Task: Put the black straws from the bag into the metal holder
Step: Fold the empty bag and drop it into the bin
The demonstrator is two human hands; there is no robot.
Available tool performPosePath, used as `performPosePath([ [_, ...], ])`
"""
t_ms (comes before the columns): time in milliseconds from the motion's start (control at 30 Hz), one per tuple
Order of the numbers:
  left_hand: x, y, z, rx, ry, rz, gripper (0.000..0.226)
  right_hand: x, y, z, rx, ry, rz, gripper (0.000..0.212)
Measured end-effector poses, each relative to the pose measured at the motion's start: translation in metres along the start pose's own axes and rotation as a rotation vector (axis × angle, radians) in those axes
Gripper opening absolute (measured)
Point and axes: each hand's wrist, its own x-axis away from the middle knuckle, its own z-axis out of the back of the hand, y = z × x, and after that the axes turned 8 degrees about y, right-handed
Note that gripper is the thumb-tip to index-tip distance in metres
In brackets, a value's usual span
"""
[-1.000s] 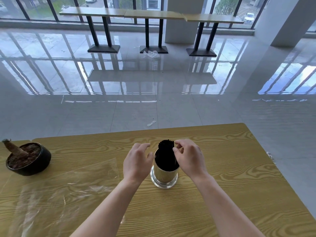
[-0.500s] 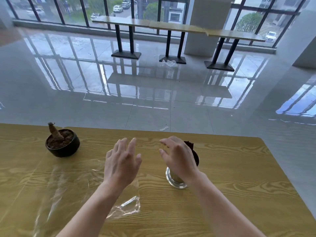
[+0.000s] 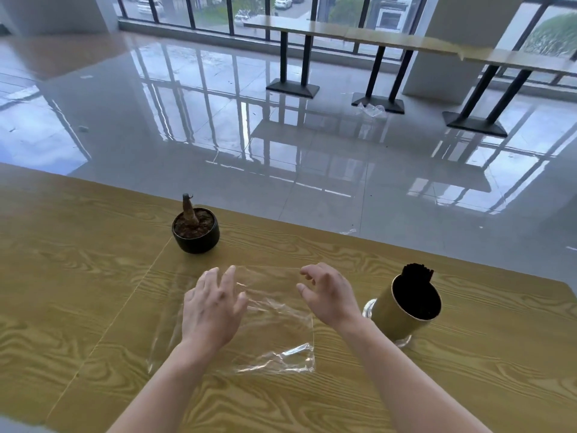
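Farthest left on the wood-grain table (image 3: 78, 276), toward its far edge, stands a small black pot (image 3: 195, 234) filled with dark soil, a stubby brown stem rising from it. Nearer the camera and a little to the right, the left hand (image 3: 212, 307) is held palm down over the left part of the clear plastic bag (image 3: 274, 335), its fingers spread and holding nothing; whether the palm touches the film cannot be told. The bag lies flat and crumpled on the table between the two forearms, see-through, with its near right corner wrinkled and catching the light. Over the bag's right edge is the right hand (image 3: 331, 296), fingers loosely curled and apart, thumb pointing left, gripping nothing. Just beside that wrist, to the right, stands the metal holder (image 3: 396, 314), a shiny gold-toned cylinder on a silvery base, appearing to lean in this wide view. The black straws (image 3: 416, 275) are inside it as a bundle, their tips rising above the far rim
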Motion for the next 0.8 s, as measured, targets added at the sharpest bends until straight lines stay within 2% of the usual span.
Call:
performPosePath([
  [100, 0.001, -0.023, -0.007, -0.003, -0.030, 0.043, 0.063, 0.000, -0.003, -0.016, 0.007, -0.044, -0.052, 0.034],
  [200, 0.008, -0.051, -0.018, 0.001, -0.105, 0.134, 0.064, 0.006, 0.003, -0.033, 0.067, -0.153, -0.196, 0.040],
  [367, 0.031, -0.111, -0.040, 0.023, -0.264, 0.482, 0.079, 0.033, 0.019, -0.059, 0.259, -0.365, -0.449, 0.054],
  [467, 0.038, -0.129, -0.050, 0.153, -0.302, 0.655, 0.094, 0.051, 0.021, -0.072, 0.220, -0.387, -0.570, 0.059],
  [567, 0.041, -0.129, -0.055, 0.167, -0.310, 0.672, 0.099, 0.061, 0.020, -0.082, 0.139, -0.352, -0.687, 0.061],
  [700, 0.040, -0.129, -0.055, 0.161, -0.244, 0.766, 0.090, 0.065, 0.024, -0.091, -0.046, -0.211, -0.864, 0.042],
  [800, 0.033, -0.138, -0.056, 0.286, -0.234, 0.881, 0.071, 0.066, 0.025, -0.092, -0.172, -0.158, -0.909, 0.012],
])
